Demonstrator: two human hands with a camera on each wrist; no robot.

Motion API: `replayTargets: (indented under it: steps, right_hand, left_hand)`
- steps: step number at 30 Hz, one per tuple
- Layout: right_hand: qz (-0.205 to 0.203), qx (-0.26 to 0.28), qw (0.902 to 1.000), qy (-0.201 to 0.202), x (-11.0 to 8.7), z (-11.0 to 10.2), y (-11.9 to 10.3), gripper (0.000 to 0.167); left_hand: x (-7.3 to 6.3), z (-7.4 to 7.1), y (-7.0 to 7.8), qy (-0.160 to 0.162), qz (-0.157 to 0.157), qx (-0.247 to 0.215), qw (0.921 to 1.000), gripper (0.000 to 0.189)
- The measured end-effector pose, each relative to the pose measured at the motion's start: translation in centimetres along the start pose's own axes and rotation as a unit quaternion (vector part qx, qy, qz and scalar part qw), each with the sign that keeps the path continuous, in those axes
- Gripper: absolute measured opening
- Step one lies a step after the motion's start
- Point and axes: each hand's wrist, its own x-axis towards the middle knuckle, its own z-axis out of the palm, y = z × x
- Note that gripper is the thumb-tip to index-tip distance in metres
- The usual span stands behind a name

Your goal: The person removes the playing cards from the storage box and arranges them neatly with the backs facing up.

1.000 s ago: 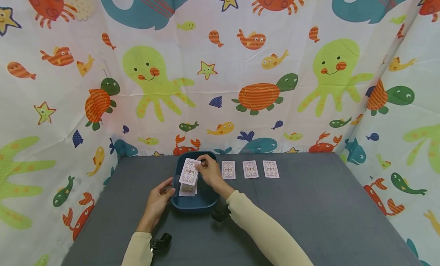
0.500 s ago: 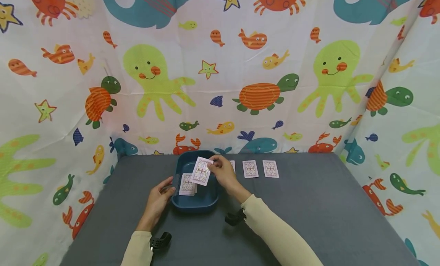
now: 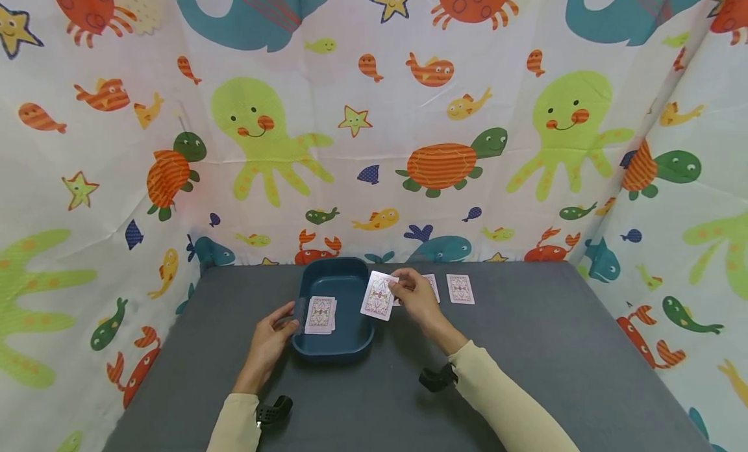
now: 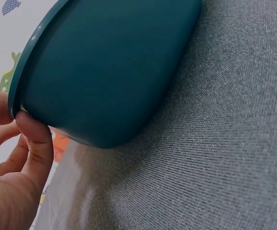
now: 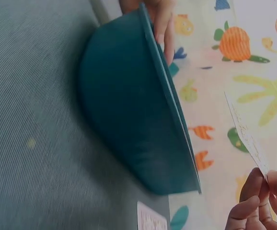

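A dark blue tray (image 3: 350, 345) stands on the grey table with a small stack of face-down cards (image 3: 320, 314) inside. My left hand (image 3: 279, 325) grips the tray's left rim (image 4: 18, 103), thumb against the outer wall. My right hand (image 3: 398, 286) pinches one face-down card (image 3: 378, 297) by its corner, tilted in the air over the tray's right rim. In the right wrist view that card (image 5: 246, 136) shows edge-on above my fingertips (image 5: 253, 196), with the tray (image 5: 129, 120) to its left. Face-down cards (image 3: 460, 288) lie in a row to the right; my hand partly hides one (image 3: 433, 283).
The grey cloth table (image 3: 526, 361) is walled at the back and both sides by a sea-animal curtain (image 3: 374, 147). Black wrist camera mounts (image 3: 435, 378) sit at both sleeves. One card (image 5: 150, 221) lies just beside the tray.
My right hand has carried the pinched card to the right, from above the stack in the tray to over its right rim. The left hand and tray have stayed put.
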Motion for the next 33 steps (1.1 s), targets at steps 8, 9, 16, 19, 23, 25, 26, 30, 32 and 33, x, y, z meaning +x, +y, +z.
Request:
replayTargets:
  steps: [8,9,16,19,23,25,26,30,32,33]
  right_hand:
    - [-0.027,-0.017,0.9992,0.023,-0.4,-2.8,1.3,0.017]
    - [-0.031,-0.017,0.9991,0.024,-0.4,-3.1,1.5,0.017]
    - [-0.008,-0.027,0.9991,0.031,-0.5,-5.5,2.3,0.022]
    - [0.002,-0.035,0.9989,0.032,-0.5,-6.5,2.7,0.023]
    - [0.009,-0.045,0.9984,0.033,-0.6,-7.8,3.1,0.024]
    - [0.009,-0.047,0.9983,0.034,-0.7,-8.4,3.2,0.025]
    - [0.009,-0.047,0.9983,0.034,-0.7,-8.7,3.2,0.025]
    - [0.009,-0.047,0.9982,0.036,-0.7,-9.9,3.3,0.030]
    - [0.014,-0.048,0.9980,0.037,-0.7,-10.5,3.5,0.032]
    - [0.018,-0.051,0.9978,0.039,-0.7,-10.8,3.6,0.033]
  left_hand:
    - [-0.2,0.0,0.2,0.003,0.006,-0.008,0.9999,0.048]
    - [-0.2,0.0,0.2,0.003,0.006,-0.010,0.9999,0.048]
    - [-0.1,0.1,0.1,0.001,-0.001,-0.012,0.9999,0.047]
    - [-0.1,0.1,0.0,0.001,0.001,-0.010,0.9999,0.047]
    - [-0.2,0.2,0.1,0.001,0.002,-0.008,1.0000,0.047]
    - [-0.2,0.2,0.1,0.001,0.002,-0.007,1.0000,0.047]
    - [-0.2,0.2,0.2,0.002,0.001,-0.007,1.0000,0.047]
    - [-0.2,0.2,0.3,0.002,0.004,-0.008,1.0000,0.047]
    - [-0.2,0.2,0.3,0.001,0.004,-0.009,1.0000,0.047]
    - [-0.2,0.2,0.3,0.000,0.005,-0.009,0.9999,0.047]
